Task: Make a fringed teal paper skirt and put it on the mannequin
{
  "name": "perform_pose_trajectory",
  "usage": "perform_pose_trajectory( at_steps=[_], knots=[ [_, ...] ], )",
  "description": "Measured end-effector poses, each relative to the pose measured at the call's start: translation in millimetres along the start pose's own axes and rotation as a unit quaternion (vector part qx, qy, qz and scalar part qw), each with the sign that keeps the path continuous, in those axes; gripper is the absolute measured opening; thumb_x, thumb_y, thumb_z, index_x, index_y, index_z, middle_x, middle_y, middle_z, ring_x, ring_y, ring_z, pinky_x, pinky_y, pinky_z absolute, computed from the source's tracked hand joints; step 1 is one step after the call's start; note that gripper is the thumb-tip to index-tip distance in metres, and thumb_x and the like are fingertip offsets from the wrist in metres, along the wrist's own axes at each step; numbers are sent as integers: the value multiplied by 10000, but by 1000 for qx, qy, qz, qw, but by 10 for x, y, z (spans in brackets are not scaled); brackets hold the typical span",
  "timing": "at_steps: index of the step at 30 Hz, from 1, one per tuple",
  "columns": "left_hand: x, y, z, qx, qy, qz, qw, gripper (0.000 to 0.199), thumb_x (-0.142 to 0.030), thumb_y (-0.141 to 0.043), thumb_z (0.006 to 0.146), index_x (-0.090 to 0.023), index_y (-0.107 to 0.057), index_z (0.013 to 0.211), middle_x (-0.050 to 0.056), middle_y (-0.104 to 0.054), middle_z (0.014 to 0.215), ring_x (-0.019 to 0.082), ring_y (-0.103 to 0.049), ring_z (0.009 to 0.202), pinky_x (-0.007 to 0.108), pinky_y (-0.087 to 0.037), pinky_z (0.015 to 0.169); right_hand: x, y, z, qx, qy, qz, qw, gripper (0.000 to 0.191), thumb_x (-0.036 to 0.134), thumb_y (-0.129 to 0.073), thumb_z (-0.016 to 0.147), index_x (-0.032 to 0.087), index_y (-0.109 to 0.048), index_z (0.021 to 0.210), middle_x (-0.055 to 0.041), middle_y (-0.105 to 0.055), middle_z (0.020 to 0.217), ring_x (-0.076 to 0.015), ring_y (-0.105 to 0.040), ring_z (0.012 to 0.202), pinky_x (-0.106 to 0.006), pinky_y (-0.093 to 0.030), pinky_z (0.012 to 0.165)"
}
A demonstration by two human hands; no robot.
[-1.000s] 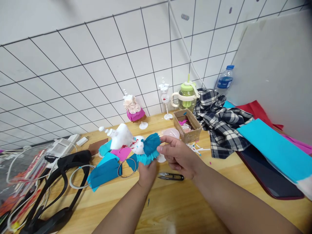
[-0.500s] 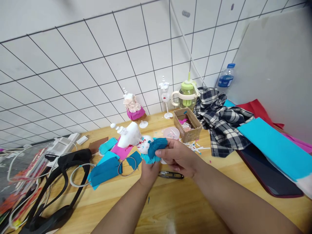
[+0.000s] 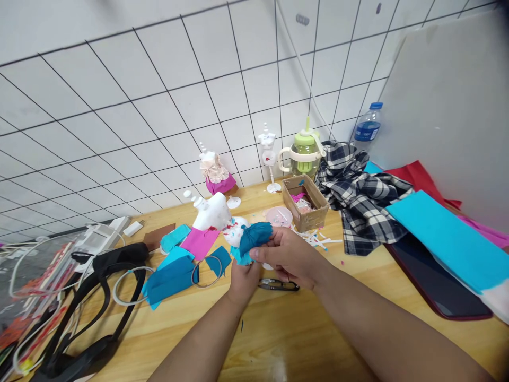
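A small white mannequin [image 3: 213, 213] leans to the left above the table, with red and blue specks at its waist. Dark teal crepe paper [image 3: 254, 237] is gathered against its lower part, over a lighter blue ruffle [image 3: 240, 257]. My right hand [image 3: 281, 252] pinches the edge of the teal paper between thumb and fingers. Below the ruffle, my left hand [image 3: 243, 278] is wrapped round the mannequin's lower end, its fingers partly hidden. Black thread snips [image 3: 278, 285] lie on the table beside my hands.
Behind stand a dressed mannequin [image 3: 217, 172], a bare mannequin [image 3: 269, 154], a cardboard box [image 3: 312, 216] and a green-lidded cup [image 3: 305, 154]. Blue paper [image 3: 170, 281], rings and a black strap frame [image 3: 107, 286] lie left. Plaid cloth [image 3: 358, 196] and a phone-like dark slab [image 3: 433, 281] lie right.
The mannequin has tipped slightly more upright, its waist shifting a little. The teal paper has moved slightly in my right hand, and both hands keep their grip.
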State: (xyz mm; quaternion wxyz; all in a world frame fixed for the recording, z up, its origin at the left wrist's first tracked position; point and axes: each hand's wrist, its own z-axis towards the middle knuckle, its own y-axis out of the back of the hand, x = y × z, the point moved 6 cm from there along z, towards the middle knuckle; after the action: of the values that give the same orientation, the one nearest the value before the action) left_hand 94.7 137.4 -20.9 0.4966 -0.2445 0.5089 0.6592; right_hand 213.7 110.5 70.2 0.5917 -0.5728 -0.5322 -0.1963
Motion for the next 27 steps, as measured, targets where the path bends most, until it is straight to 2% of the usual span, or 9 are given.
perform_pose_trajectory(
  at_steps=[3, 7, 10, 13, 16, 20, 23, 27],
  knots=[
    [-21, -18, 2, 17, -7, -13, 1000, 208, -315, -544, 887, -209, -691, 784, 35, -719, 717, 222, -691, 806, 351, -575, 738, 2, 23, 7, 16, 2, -33, 999, 260, 288, -784, 635, 151, -668, 822, 23, -649, 708, -8, -354, 366, -137, -303, 274],
    [-109, 32, 33, -12, -18, -24, 999, 193, -338, -556, 886, -200, -684, 844, 42, -725, 788, 216, -672, 817, 356, -560, 772, 118, 72, -31, 25, 21, -79, 996, 331, 296, -814, 619, 177, -652, 882, 65, -549, 625, -33, -375, 413, -130, -316, 284],
    [-157, 64, 49, -24, -18, -35, 999, 196, -331, -543, 901, -187, -673, 880, 44, -707, 790, 193, -657, 770, 326, -547, 740, 177, 139, -58, -8, 5, -38, 999, 326, 353, -764, 698, 214, -604, 945, 110, -416, 538, -32, -269, 394, -119, -249, 287],
    [-177, 57, 45, -1, -38, -20, 999, 201, -298, -506, 923, -186, -670, 893, 44, -703, 829, 182, -650, 794, 308, -531, 750, 174, 174, -50, -33, -5, 19, 999, 288, 430, -710, 748, 210, -588, 888, 121, -329, 480, -38, -213, 395, -118, -203, 299],
    [-178, 37, 25, 22, -62, 3, 998, 215, -281, -473, 941, -195, -668, 921, 39, -713, 895, 175, -641, 825, 293, -518, 753, 123, 167, -18, -34, -4, 22, 999, 290, 411, -745, 707, 194, -589, 817, 123, -326, 441, -36, -215, 380, -127, -199, 301],
    [-174, 9, 6, 45, -49, 5, 998, 261, -328, -440, 962, -189, -654, 908, 42, -710, 881, 174, -638, 800, 282, -514, 716, 66, 143, -3, -46, -10, 21, 999, 286, 399, -754, 690, 183, -583, 769, 109, -391, 451, -28, -247, 359, -134, -204, 294],
    [-177, -15, 2, 68, -22, -18, 997, 350, -384, -399, 974, -185, -645, 822, 57, -713, 830, 193, -650, 809, 296, -520, 713, 63, 106, -23, -43, -27, 21, 998, 288, 387, -767, 677, 175, -613, 797, 97, -428, 473, -29, -284, 373, -127, -199, 293],
    [-142, -20, 1, 74, 9, -27, 997, 398, -445, -398, 967, -190, -631, 770, 52, -705, 736, 191, -646, 708, 301, -520, 665, 73, 87, -44, -44, -37, 30, 998, 308, 372, -771, 679, 182, -650, 891, 109, -402, 451, -34, -279, 381, -122, -194, 295]
  ],
)
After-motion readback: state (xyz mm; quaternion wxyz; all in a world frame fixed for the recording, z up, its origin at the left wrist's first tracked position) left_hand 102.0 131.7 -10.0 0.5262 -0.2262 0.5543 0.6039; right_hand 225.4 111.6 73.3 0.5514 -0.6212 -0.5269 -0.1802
